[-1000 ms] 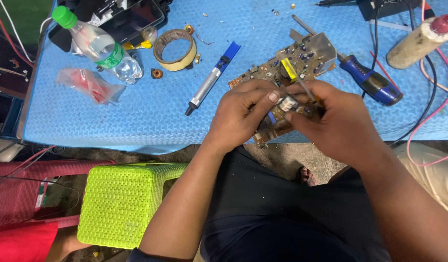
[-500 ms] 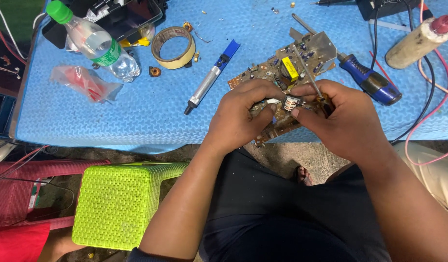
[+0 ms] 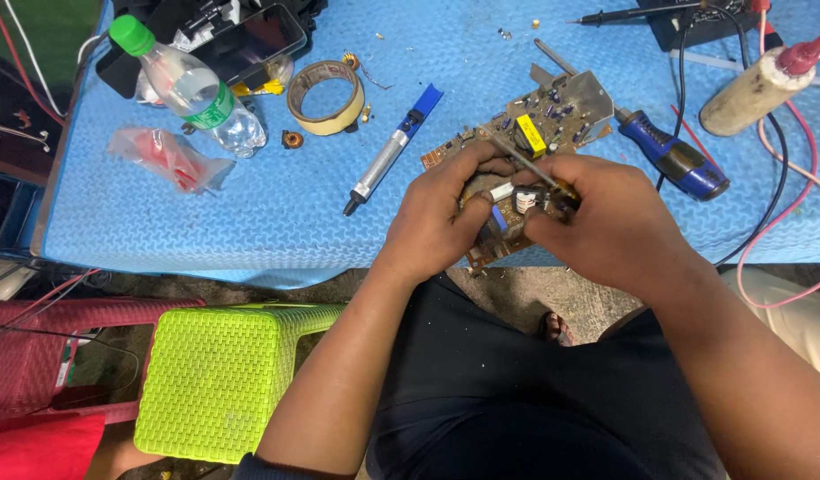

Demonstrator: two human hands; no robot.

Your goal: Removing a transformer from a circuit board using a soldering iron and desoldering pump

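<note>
The left hand is closing around the near end of a brown circuit board, which is lying at the front edge of the blue bench and partly overhanging it. The right hand is pinching a thin metal tool – a probe or slim driver, the tip is too small to tell – and is angling it across the board's component side.

Status, judged from the layout: the board is already out of any housing and bare on the bench, with its yellow component and metal heat sink exposed. Work on the small parts under the fingers is under way; nothing shows it finished.

Lying unused nearby: a blue-handled screwdriver just right of the board, a blue-tipped desoldering pump to its left, a roll of tape and a plastic bottle (green cap) – well apart from both hands.
</note>
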